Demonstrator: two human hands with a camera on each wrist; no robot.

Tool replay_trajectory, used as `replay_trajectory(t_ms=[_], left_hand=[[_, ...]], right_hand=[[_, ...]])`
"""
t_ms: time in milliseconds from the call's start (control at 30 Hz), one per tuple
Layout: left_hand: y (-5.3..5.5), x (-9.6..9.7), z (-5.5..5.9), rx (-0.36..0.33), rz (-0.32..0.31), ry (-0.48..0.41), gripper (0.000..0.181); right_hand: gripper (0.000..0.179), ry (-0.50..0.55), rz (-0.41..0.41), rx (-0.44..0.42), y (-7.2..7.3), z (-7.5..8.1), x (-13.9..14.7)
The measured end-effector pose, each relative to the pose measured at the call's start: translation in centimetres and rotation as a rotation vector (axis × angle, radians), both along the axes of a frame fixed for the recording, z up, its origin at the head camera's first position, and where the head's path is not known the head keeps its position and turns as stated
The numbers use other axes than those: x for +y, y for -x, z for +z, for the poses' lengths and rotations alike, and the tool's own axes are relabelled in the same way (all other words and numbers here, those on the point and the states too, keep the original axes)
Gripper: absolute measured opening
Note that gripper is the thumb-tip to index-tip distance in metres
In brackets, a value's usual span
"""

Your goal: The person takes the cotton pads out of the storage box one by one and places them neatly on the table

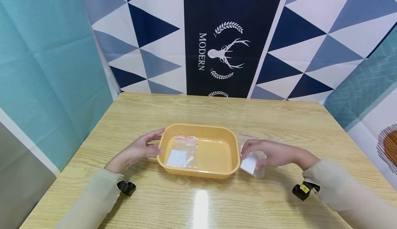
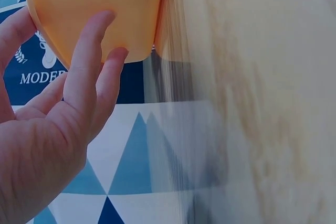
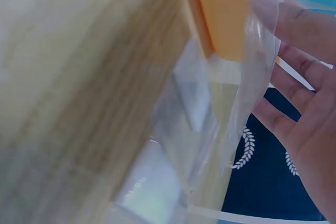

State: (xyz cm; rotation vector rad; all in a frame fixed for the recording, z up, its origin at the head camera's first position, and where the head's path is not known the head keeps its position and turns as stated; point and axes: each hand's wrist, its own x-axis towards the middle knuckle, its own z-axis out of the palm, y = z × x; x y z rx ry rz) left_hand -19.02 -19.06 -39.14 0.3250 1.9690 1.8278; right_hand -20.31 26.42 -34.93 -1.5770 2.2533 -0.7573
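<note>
A shallow yellow plastic basin (image 1: 217, 172) sits on the table with a clear zip bag (image 1: 192, 142) holding a white piece (image 1: 176, 158) inside at its left. My left hand (image 1: 142, 149) is at the basin's left end, loosely bent fingers touching the outer wall (image 2: 136, 30). Just right of the basin, my right hand (image 1: 273, 153) pinches a clear plastic bag (image 3: 254, 51) between thumb and fingers. Under that hand shows a white piece (image 1: 249, 163) in clear film. From the right wrist, more clear bags with white contents (image 3: 152, 182) lie on the table below the hand.
The wood-grain table (image 1: 149, 201) reaches back to a patterned cloth (image 1: 229, 49) with a deer print. A teal cloth (image 1: 49, 49) hangs at the left. Black wrist cameras (image 1: 127, 188) are strapped to both wrists. Bag film also lies right of my right hand.
</note>
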Motion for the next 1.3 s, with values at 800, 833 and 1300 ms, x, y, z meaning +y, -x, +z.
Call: replay_trajectory(t_ms=[800, 833, 1300], left_hand=[[-0.1, 0.0, 0.3, -0.017, 0.009, -0.004, 0.083], [-0.1, 0.0, 0.3, -0.017, 0.009, -0.004, 0.083], [-0.1, -0.2, 0.2, -0.017, -0.003, -0.017, 0.083]], right_hand=[[0.056, 0.01, 0.102, 0.154, -2.8, -3.1, -0.9], [0.057, 0.01, 0.102, 0.156, -2.9, -3.1, -1.0], [0.052, -0.019, 0.122, 0.156, -4.4, -3.6, -2.0]])
